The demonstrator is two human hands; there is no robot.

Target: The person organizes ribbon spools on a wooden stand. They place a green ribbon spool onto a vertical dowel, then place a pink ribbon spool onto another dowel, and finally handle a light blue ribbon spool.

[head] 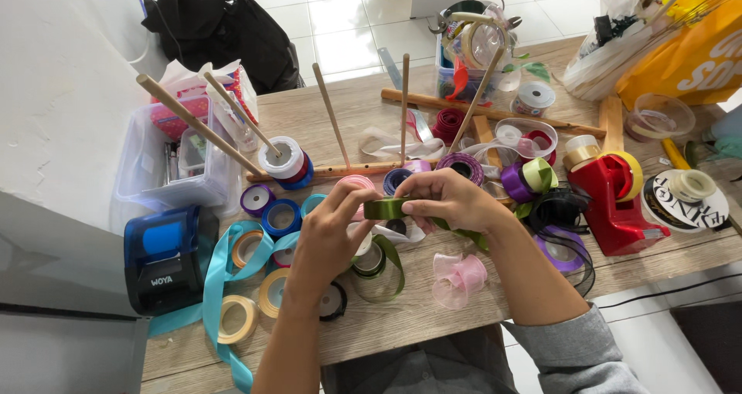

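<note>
in the head view, both hands are meeting over the middle of a wooden table [433,317]. the left hand [328,231] is coming up from below, its fingers curled and pinching the left end of an olive green ribbon [386,208]. the right hand [448,199] is coming in from the right, its fingers closed over the other end of the same ribbon, so the short green band is being held taut between the two hands, just above the table top. a loose tail of the green ribbon is trailing down past the right wrist.

under the hands a small spool [370,260] wound with the green ribbon is lying flat. just below the right forearm a pink sheer bow [459,278] is resting on the wood. to the left, a long teal ribbon [220,286] is snaking across several tape rolls, near a blue and black label printer [166,259]. behind the hands a wooden dowel rack [340,170] is standing with spools of ribbon around it. to the right a red tape dispenser [614,201] is sitting well apart from the hands, and a clear plastic box [174,158] is sitting at the far left.
</note>
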